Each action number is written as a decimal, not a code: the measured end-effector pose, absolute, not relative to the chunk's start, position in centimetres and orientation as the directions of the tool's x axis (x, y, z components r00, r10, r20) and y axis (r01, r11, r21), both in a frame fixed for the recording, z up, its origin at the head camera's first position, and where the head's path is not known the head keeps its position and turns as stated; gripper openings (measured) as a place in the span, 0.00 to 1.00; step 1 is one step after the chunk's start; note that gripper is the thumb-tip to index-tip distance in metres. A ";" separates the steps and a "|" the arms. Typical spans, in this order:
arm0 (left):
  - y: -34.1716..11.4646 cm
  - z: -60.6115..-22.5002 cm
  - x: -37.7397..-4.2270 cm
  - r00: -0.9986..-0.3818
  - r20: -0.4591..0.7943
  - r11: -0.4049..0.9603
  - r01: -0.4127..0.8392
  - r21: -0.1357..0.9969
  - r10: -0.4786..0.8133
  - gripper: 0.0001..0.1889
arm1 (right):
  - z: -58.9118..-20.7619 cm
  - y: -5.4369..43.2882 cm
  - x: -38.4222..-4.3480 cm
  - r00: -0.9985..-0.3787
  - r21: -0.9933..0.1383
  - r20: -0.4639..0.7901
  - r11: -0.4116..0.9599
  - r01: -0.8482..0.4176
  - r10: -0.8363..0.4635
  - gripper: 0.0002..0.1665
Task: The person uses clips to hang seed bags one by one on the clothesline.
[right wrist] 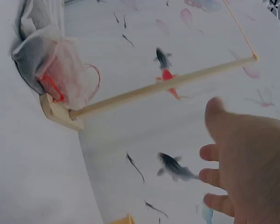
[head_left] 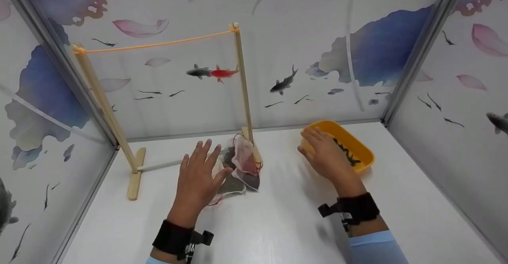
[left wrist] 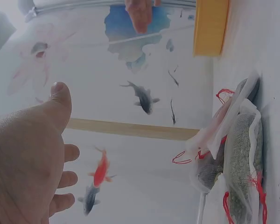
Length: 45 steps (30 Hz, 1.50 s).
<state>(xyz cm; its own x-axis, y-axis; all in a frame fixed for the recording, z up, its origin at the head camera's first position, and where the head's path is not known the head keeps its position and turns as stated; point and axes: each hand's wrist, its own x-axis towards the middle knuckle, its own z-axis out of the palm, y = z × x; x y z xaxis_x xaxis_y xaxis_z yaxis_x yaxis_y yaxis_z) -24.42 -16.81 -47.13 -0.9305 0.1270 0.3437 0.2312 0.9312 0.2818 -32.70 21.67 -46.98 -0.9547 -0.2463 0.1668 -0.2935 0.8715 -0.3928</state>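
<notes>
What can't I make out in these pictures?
- Head view: part of the mesh pouches, behind the left hand; they overlap, so their number is unclear.
- Head view: part of the yellow tray, behind the right hand.
- Head view: what the dark green pieces are; too small.
- Right wrist view: most of the yellow tray, cut off by the bottom edge.

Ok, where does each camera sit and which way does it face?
Head: on the head, facing forward and down at rack, bags and tray; left hand, right hand and sleeves show.
Left wrist: on that wrist, facing bags and tray; left hand, part of right hand.
Right wrist: on that wrist, facing bags and rack; right hand only.
Wrist views share bags, rack, tray.
</notes>
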 end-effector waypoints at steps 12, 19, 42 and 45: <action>-13.4 -49.0 -24.3 -0.904 0.326 0.892 0.367 0.265 0.275 0.45 | -49.1 29.1 -36.0 -0.981 -0.369 -0.150 0.928 -0.060 -0.123 0.31; -11.5 -49.5 -24.2 -0.900 0.257 0.860 0.420 0.289 0.353 0.43 | -48.5 30.1 -36.4 -0.962 -0.300 -0.253 0.954 -0.020 -0.099 0.17; -11.4 -49.7 -23.9 -0.887 0.215 0.847 0.457 0.272 0.409 0.41 | -49.7 28.9 -37.9 -0.959 -0.229 -0.247 0.970 -0.078 -0.136 0.05; -11.4 -49.6 -23.9 -0.887 0.213 0.846 0.456 0.275 0.409 0.40 | -49.8 28.9 -38.3 -0.958 -0.234 -0.257 0.970 -0.065 -0.127 0.06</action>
<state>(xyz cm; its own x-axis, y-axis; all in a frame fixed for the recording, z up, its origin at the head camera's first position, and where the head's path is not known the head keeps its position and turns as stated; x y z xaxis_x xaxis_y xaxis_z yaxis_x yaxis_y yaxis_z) -23.93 -11.38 -49.56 -0.8873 0.4090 0.2133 0.4562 0.8464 0.2748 -38.25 28.92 -49.76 -0.9580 -0.1267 -0.2574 -0.0655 0.9700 -0.2340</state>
